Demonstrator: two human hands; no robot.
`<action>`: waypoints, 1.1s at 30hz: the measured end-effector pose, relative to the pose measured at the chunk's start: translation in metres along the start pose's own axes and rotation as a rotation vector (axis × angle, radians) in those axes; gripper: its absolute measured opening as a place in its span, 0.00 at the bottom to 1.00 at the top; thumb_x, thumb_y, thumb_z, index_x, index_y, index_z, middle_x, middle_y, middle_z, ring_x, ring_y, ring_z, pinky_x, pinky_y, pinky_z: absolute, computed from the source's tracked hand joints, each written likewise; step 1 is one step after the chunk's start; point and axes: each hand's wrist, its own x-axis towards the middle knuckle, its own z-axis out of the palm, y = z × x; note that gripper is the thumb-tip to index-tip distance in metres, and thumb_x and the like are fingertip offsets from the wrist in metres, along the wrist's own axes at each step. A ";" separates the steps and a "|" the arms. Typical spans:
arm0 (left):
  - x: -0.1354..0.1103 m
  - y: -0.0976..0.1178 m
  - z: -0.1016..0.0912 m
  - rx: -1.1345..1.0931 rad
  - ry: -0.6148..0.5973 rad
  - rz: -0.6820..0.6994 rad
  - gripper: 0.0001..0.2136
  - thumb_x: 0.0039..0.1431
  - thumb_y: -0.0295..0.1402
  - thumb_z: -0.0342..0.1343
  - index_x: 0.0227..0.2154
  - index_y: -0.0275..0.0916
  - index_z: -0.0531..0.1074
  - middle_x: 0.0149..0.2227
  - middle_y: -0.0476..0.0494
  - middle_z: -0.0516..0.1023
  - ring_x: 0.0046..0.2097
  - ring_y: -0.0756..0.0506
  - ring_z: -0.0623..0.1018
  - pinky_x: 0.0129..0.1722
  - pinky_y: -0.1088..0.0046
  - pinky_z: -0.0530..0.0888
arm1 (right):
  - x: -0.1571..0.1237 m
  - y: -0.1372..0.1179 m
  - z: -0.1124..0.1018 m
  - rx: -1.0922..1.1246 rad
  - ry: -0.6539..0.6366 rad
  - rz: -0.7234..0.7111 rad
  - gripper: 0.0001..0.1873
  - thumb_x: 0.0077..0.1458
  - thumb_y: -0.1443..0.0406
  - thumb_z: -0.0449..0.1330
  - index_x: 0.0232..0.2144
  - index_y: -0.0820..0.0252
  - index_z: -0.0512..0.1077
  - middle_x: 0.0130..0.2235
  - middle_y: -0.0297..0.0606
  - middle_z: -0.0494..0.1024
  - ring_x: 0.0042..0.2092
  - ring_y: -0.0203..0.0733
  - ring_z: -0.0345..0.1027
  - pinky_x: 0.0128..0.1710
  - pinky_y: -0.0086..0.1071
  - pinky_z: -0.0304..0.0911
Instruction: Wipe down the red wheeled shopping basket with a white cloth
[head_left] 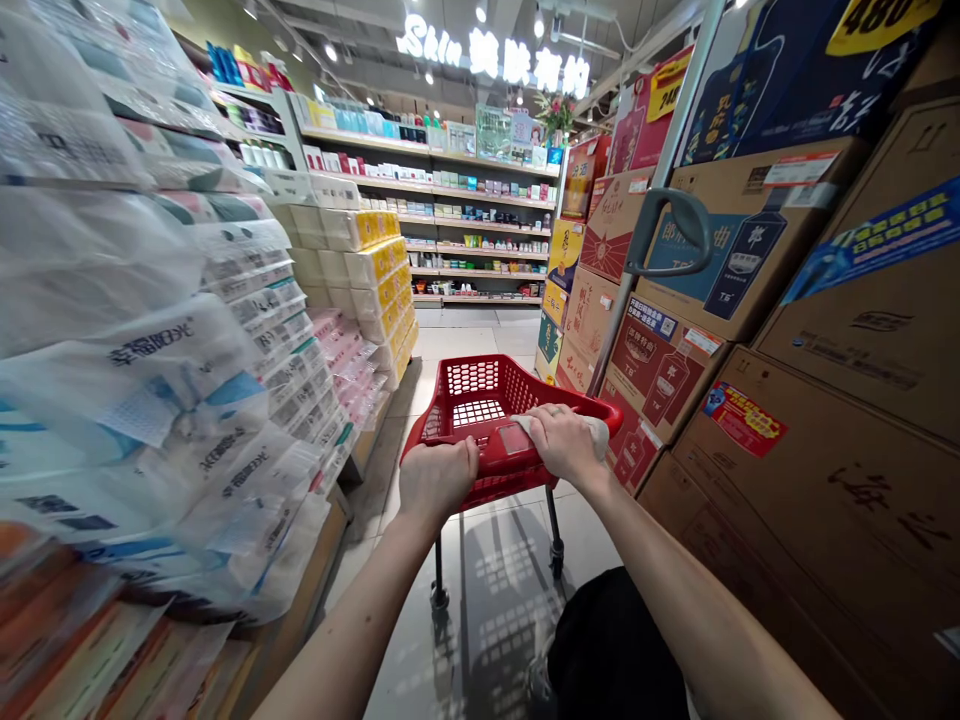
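Note:
A red plastic shopping cart (pixel 480 357) stands ahead of me, and no goods show in its basket. My left hand (pixel 439 475) is closed round the left part of the cart's handle (pixel 491 462), thumb on top. On the right part lies a whitish cloth (pixel 598 434), bunched over the bar. My right hand (pixel 559 440) is closed over this cloth and presses it on the handle; its fingertips are partly hidden. Between the hands a pale label panel (pixel 514 438) sits on the handle.
Wrapped tissue packs (pixel 225 400) are piled along the left. Stacked cartons (pixel 810 420) line the right, with a metal post bearing a grey handle loop (pixel 671 232) before them. Pale floor tiles (pixel 465 342) lead to shelves of boxed goods (pixel 450 200).

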 end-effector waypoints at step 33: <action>-0.001 -0.010 0.001 0.055 -0.042 -0.054 0.29 0.64 0.39 0.30 0.24 0.34 0.75 0.25 0.34 0.78 0.27 0.41 0.76 0.28 0.68 0.59 | 0.031 -0.010 0.014 -0.066 -0.131 0.225 0.26 0.65 0.59 0.36 0.40 0.60 0.74 0.44 0.46 0.76 0.46 0.47 0.68 0.46 0.38 0.58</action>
